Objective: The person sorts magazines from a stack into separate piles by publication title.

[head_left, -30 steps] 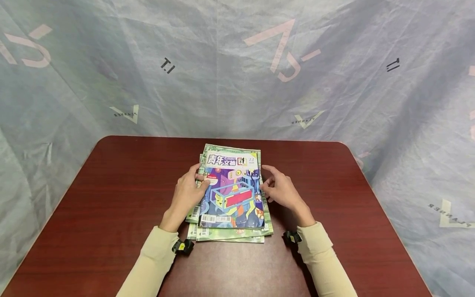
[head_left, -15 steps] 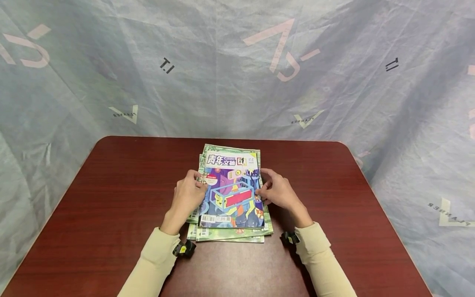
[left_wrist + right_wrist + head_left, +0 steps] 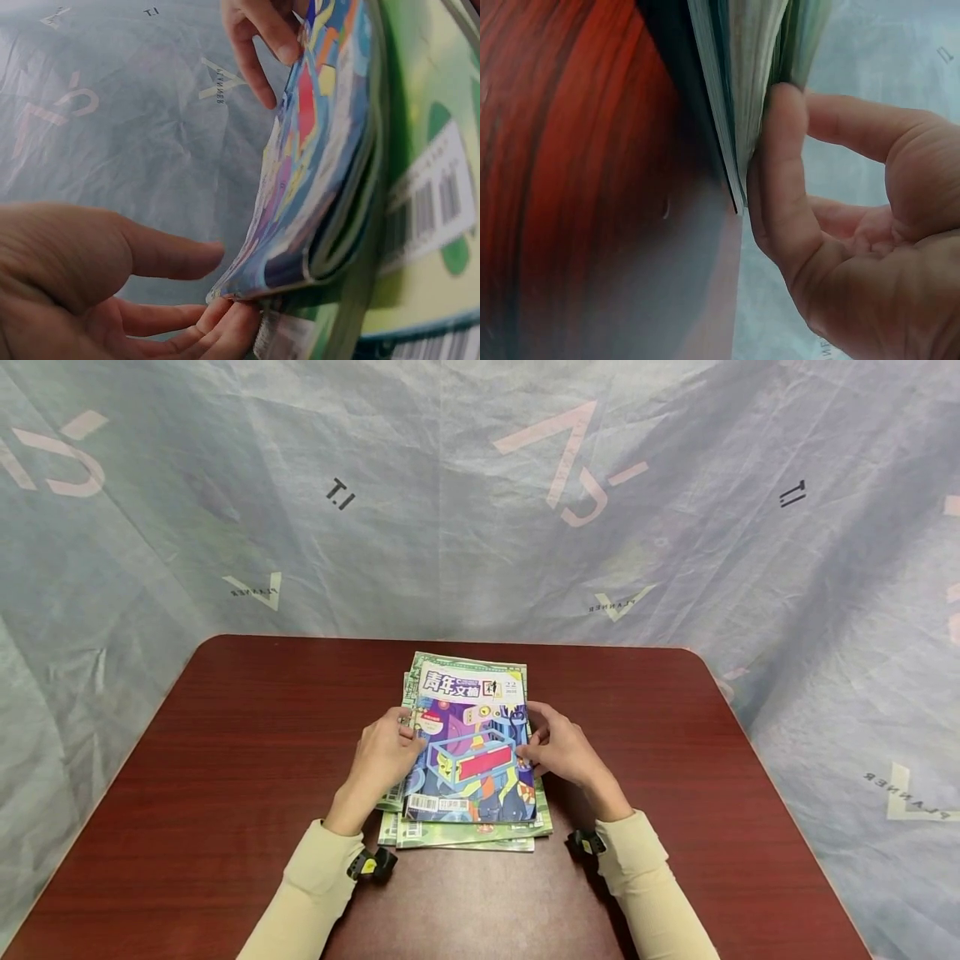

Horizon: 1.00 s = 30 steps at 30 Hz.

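Note:
A magazine [image 3: 472, 764] with a purple and blue illustrated cover lies on top of a small stack, held from both sides. My left hand [image 3: 381, 750] grips its left edge, thumb over the cover; in the left wrist view the fingertips [image 3: 232, 319] reach under the spine. On the other side my right hand [image 3: 566, 747] pinches the right edge, with the thumb on top and fingers against the page edges, as the right wrist view shows. Beneath it are several green magazines [image 3: 450, 837], slightly fanned out and mostly covered.
The stack sits near the middle of a dark red wooden table [image 3: 247, 760] with rounded far corners. A grey printed cloth [image 3: 435, 527] hangs behind and at both sides. Each wrist carries a small black camera [image 3: 372, 864] below the cream sleeve.
The right thumb has come in over the cover's right edge. The top magazine has shifted slightly to the right, while the green ones beneath stay put. The left hand has moved a little nearer the body.

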### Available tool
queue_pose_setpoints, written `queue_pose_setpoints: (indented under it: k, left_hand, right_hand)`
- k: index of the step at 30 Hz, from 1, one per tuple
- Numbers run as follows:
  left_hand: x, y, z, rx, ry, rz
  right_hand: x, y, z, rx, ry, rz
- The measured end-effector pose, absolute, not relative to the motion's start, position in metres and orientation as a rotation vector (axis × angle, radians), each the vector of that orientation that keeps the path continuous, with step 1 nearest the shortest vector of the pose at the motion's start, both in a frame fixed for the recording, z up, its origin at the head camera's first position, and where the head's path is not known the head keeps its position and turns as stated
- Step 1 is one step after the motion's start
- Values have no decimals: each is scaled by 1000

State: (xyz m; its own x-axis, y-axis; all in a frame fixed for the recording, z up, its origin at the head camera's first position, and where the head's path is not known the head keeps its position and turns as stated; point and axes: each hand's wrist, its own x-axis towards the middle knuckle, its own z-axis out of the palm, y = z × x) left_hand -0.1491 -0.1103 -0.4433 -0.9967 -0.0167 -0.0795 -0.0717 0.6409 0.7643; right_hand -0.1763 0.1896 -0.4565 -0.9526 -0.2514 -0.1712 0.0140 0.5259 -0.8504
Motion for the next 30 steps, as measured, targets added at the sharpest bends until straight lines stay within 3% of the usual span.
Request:
queue_pose_setpoints:
  k: [30]
  left_hand:
    - [-154, -116, -447, -34, 2634, 1398]
  right_hand:
    - [-181, 191, -453, -241, 2392, -1616]
